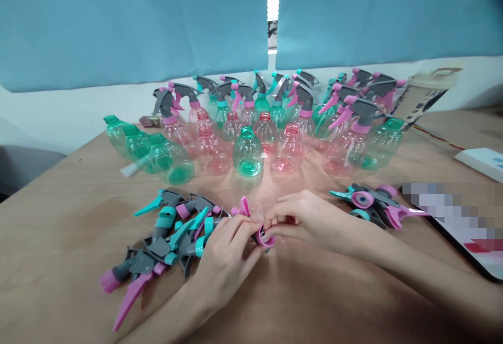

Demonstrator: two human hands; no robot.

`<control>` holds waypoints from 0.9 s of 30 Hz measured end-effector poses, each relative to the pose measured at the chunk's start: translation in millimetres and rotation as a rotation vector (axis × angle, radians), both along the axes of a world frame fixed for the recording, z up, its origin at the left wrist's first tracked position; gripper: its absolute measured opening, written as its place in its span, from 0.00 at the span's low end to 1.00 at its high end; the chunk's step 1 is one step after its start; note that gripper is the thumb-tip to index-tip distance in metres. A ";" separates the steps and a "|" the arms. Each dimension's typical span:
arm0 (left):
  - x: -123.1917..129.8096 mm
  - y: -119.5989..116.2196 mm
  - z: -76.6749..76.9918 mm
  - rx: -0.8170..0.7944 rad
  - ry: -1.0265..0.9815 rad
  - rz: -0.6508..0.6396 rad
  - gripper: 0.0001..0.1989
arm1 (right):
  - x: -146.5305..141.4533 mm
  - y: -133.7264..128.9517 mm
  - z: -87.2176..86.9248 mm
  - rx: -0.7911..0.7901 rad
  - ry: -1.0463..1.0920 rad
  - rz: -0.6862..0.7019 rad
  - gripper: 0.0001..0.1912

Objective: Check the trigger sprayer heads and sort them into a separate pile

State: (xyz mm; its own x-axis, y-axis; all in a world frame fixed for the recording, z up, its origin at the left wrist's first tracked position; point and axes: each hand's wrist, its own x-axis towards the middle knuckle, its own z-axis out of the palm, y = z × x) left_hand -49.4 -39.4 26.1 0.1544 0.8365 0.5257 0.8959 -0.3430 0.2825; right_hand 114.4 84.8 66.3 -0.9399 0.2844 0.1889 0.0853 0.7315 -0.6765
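Note:
My left hand [230,252] is closed round a grey and pink spray head [265,238], whose pink collar faces my right hand. The fingers of my right hand [296,215] are pinched together at the collar's opening; what they hold is too small to make out. Left of my left hand lies a pile of loose grey spray heads [157,247] with teal or pink parts. A smaller group of spray heads [369,202] lies beyond my right forearm. Open green bottle [248,153] and open pink bottle [290,150] stand upright behind my hands.
Several bottles with spray heads fitted [305,106] stand in rows at the back. Open green bottles [168,161] are at the left. A tilted cup [422,95], a white box [481,161] and a flat dark-edged device [459,229] lie to the right.

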 end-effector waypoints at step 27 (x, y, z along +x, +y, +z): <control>5.7 -0.7 13.0 -0.173 -0.359 0.059 0.06 | 37.8 -11.4 59.2 0.214 0.379 -0.372 0.05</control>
State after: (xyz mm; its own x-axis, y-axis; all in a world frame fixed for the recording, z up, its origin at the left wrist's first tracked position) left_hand -43.7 -40.1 39.0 -0.0648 0.9194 0.3878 0.7462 -0.2134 0.6306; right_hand 152.3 73.4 125.5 -0.6391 0.5013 0.5833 0.1431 0.8227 -0.5502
